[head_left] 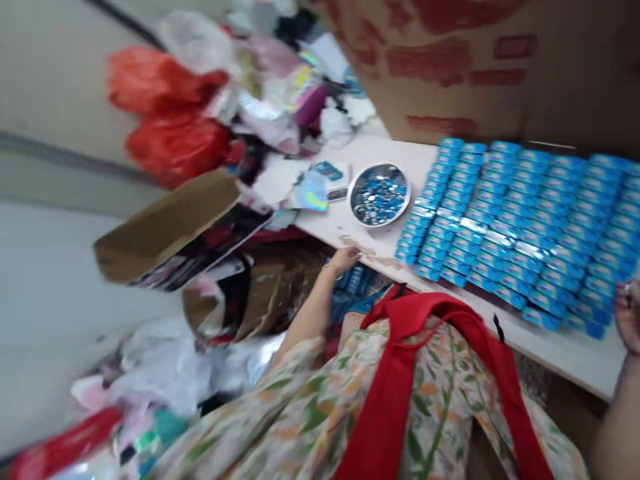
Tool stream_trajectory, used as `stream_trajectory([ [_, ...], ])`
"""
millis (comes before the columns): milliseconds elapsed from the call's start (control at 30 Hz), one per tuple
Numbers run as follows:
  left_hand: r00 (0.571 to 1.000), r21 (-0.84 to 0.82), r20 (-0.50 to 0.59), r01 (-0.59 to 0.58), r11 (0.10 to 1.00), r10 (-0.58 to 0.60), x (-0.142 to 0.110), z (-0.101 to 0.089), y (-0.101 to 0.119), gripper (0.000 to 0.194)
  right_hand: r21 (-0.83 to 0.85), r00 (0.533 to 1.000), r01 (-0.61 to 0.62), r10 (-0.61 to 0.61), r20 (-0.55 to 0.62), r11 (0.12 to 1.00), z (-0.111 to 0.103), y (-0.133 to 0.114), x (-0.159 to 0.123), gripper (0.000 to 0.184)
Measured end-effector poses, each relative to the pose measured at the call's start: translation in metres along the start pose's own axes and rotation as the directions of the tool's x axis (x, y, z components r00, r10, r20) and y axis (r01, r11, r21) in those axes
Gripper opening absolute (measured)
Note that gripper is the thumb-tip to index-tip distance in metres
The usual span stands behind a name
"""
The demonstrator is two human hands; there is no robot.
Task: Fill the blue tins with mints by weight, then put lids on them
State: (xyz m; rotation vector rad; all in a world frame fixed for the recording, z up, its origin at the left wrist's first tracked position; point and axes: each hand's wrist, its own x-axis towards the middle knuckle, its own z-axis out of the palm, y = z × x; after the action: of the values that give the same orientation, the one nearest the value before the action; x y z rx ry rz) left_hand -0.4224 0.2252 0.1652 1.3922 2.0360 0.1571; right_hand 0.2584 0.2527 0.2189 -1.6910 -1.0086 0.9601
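My left hand (346, 259) rests at the front edge of the white table (334, 232), just below the metal bowl. Its fingers are closed together, and what they hold, if anything, is too blurred to tell. Small blue and silvery pieces fill the round metal bowl (379, 223). My right hand (629, 317), partly cut off by the right image border, is beside the long rows of small blue boxes (500, 227). Its fingers are curled, with a small shiny spot at the fingertips that I cannot make out.
Behind the boxes stands a large cardboard box (450, 73) with red print. Red plastic bags (175, 133) and mixed packaging crowd the table's left end. An open carton (170, 227) juts out at the left, above clear plastic bags (155, 363) lower down.
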Motion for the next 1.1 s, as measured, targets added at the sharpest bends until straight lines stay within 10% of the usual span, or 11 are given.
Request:
stream_trajectory([
  [133, 0.994, -0.072, -0.012, 0.109, 0.991, -0.111, 0.038, -0.013, -0.093, 0.026, 0.038, 0.925, -0.178, 0.154, 0.347, 0.983, 0.183, -0.065, -0.035, 0.014],
  [400, 0.995, -0.311, -0.076, 0.045, 0.949, -0.072, 0.100, -0.045, -0.208, 0.027, 0.078, 0.606, -0.339, 0.154, 0.780, 0.937, 0.587, -0.201, -0.070, 0.044],
  [600, 0.993, -0.462, -0.082, 0.035, 0.886, -0.082, 0.105, -0.070, -0.259, 0.030, 0.017, 0.634, -0.065, 0.029, 0.773, 0.998, 0.824, -0.228, -0.043, 0.024],
  [800, 0.987, -0.545, -0.072, 0.082, 0.835, -0.144, 0.105, -0.074, -0.278, 0.028, -0.187, 0.622, 0.251, -0.010, 0.783, 0.950, 0.941, -0.217, -0.014, 0.017],
  [1100, 0.996, -0.601, -0.002, 0.070, 0.796, -0.089, 0.121, -0.065, -0.268, 0.025, -0.259, 0.541, 0.570, -0.118, 0.833, 0.780, 0.963, -0.194, -0.002, 0.015],
])
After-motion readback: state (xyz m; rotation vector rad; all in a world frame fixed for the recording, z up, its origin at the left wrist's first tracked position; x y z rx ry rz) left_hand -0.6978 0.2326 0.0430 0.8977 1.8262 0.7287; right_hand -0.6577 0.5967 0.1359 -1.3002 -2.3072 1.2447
